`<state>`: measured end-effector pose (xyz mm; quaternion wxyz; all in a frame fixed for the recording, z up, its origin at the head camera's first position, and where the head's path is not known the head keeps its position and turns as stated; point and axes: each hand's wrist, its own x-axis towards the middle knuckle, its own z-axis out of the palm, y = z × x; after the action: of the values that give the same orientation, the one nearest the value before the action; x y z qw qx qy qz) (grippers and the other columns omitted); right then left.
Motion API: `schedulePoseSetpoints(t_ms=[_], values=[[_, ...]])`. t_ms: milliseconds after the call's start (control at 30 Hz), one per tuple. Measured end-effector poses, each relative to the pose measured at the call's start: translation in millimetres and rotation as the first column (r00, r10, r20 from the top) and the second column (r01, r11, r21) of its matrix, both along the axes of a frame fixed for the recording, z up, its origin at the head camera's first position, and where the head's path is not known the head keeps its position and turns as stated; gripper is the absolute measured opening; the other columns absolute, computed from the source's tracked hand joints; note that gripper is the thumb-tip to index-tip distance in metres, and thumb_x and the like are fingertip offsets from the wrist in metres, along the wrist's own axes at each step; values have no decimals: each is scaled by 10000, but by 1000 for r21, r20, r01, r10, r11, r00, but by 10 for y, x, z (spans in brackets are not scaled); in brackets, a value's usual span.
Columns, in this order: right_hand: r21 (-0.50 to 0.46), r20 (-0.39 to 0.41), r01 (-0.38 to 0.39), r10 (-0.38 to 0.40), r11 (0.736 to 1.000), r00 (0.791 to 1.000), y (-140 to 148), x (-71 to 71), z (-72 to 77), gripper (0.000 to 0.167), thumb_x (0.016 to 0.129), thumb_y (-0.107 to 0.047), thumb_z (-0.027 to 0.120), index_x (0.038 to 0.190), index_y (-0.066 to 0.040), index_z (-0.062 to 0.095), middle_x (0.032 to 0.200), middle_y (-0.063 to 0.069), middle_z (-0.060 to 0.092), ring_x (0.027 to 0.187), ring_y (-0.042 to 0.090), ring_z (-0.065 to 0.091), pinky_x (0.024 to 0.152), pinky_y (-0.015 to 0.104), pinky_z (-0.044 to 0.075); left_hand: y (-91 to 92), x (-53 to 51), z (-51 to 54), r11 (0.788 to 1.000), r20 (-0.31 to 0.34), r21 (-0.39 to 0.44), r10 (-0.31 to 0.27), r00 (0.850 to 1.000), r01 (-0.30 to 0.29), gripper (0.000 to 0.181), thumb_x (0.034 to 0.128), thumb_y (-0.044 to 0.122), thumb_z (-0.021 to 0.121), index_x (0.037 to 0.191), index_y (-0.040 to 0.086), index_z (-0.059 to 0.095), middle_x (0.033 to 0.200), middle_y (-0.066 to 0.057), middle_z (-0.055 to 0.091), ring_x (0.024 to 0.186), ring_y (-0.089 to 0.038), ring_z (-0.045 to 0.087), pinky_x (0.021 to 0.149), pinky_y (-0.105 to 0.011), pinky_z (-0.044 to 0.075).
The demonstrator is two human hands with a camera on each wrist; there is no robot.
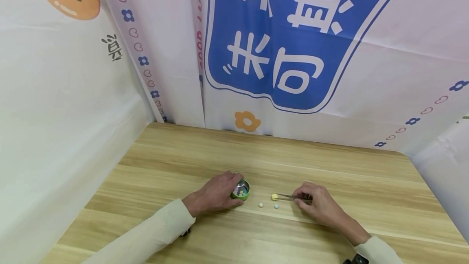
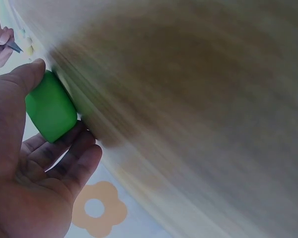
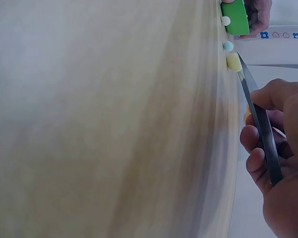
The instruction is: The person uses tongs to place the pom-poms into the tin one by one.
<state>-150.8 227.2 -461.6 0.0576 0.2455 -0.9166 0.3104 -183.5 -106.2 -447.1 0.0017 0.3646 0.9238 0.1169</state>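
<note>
The left hand [image 1: 221, 192] curls its fingers and thumb round a small round green tin [image 1: 247, 195], open at the top, with several small pastel balls inside. In the left wrist view the thumb and fingers hold the green side [image 2: 50, 106]. The right hand [image 1: 322, 206] pinches metal tweezers [image 3: 263, 129] between thumb and fingers. Their tips are at a yellow ball [image 1: 274, 196] on the table; whether they grip it I cannot tell. A white ball [image 1: 261, 205] and a light blue ball [image 1: 276, 206] lie nearby, between tin and right hand.
The wood-grain table [image 1: 205, 150] has its back edge against a white printed cloth [image 1: 176, 93] with a blue sign and an orange flower. More white cloth hangs at the left [image 1: 66, 113] and right [image 1: 443, 166].
</note>
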Motion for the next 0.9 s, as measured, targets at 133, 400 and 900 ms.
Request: schedulePoseSetpoints(t_ms=[133, 400, 900], values=[[5, -3, -1, 1, 1000, 1000, 3, -1, -2, 137, 823, -69, 755, 925, -156, 724, 869, -138, 640, 782, -35, 554, 699, 211, 522, -1, -1, -3, 1000, -2, -3, 2, 1000, -2, 532, 853, 464, 736, 1204, 127, 522, 1047, 8, 658, 930, -114, 584, 744, -241, 512], [-3, -16, -16, 16, 1000, 1000, 7, -4, -15, 132, 822, -63, 754, 928, -135, 725, 868, -128, 645, 782, -32, 561, 697, 216, 530, -4, -1, -4, 1000, 1, 8, -2, 1000, 2, 530, 853, 454, 740, 1205, 123, 523, 1051, 2, 660, 935, -118, 586, 754, -248, 514], [-22, 6, -24, 25, 999, 1000, -5, -4, -34, 121, 831, -54, 744, 918, -134, 720, 850, -128, 628, 757, -37, 553, 668, 212, 524, -5, 1, 3, 1000, -10, -1, -1, 1000, 1, 529, 852, 459, 739, 1200, 125, 523, 1051, 5, 659, 939, -121, 585, 749, -250, 515]])
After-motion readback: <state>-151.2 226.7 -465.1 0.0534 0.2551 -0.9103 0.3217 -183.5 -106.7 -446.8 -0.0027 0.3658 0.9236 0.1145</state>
